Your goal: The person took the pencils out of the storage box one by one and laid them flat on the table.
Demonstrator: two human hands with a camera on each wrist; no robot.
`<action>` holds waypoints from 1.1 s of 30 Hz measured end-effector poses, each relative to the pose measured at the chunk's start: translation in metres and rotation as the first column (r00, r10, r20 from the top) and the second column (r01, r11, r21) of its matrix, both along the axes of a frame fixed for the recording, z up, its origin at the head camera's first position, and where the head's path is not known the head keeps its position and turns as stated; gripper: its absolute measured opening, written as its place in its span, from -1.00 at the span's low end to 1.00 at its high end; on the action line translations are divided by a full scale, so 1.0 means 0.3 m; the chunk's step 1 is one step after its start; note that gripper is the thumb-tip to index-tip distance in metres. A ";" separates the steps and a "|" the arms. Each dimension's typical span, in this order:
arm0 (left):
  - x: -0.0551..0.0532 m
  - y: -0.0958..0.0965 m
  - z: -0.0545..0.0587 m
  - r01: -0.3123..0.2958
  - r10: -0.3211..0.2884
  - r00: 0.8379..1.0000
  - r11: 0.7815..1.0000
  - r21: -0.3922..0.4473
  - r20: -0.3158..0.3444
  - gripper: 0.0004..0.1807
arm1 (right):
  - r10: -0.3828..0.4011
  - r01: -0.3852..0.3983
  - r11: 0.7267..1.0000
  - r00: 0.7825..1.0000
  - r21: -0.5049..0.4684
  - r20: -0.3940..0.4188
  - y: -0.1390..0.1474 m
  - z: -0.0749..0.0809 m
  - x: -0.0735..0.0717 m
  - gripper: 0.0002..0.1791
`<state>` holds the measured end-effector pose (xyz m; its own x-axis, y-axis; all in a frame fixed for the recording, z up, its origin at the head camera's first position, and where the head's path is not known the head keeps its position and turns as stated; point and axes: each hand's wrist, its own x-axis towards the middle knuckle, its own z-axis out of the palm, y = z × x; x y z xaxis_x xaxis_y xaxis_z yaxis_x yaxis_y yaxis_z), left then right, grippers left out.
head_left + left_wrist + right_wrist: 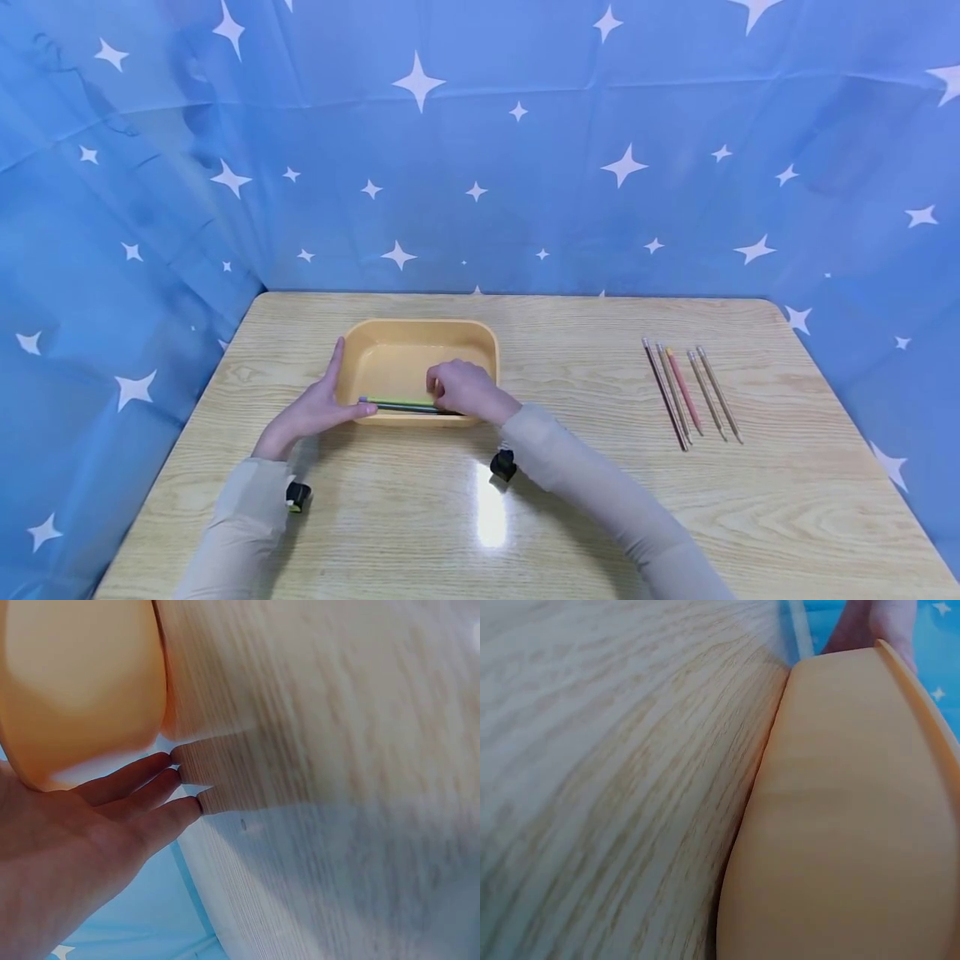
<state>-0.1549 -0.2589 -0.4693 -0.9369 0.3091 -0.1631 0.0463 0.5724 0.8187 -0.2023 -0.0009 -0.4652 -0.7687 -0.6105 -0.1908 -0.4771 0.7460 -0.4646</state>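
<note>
A shallow yellow-orange tray [420, 331] sits on the wooden table, left of the middle. Along its front inner wall lie a green pencil [405, 402] and a dark pencil [397, 407]. My left hand [318, 408] rests at the tray's left end, fingers straight along the outer wall. Its thumb lies over the front rim at the pencils' left ends. In the left wrist view, the left fingers [139, 780] extend beside the wall. My right hand [468, 390] reaches in over the right side, fingers curled down at the pencils' right ends. I cannot tell whether it pinches them.
To the right on the table lie several pencils side by side, among them a dark red pencil [664, 392], a pink pencil [684, 392] and a gold-coloured pencil [718, 394]. A blue star-patterned cloth [525, 192] hangs behind the table [570, 358] and at both sides.
</note>
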 end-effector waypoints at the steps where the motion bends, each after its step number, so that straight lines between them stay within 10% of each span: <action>1: -0.001 0.000 -0.001 0.001 -0.001 1.000 1.000 -0.002 0.000 0.35 | 0.000 0.000 1.000 1.000 0.006 -0.003 0.002 0.002 0.002 -0.85; 22: 0.001 0.000 -0.012 -0.007 0.008 1.000 1.000 0.024 -0.011 0.34 | 0.024 -0.012 0.985 0.997 -0.171 0.071 0.027 0.008 -0.006 -0.86; 33: 0.003 0.004 -0.005 -0.020 0.020 1.000 1.000 0.025 -0.011 0.33 | 0.057 0.029 0.903 0.981 -0.429 0.184 0.067 0.022 -0.002 -0.79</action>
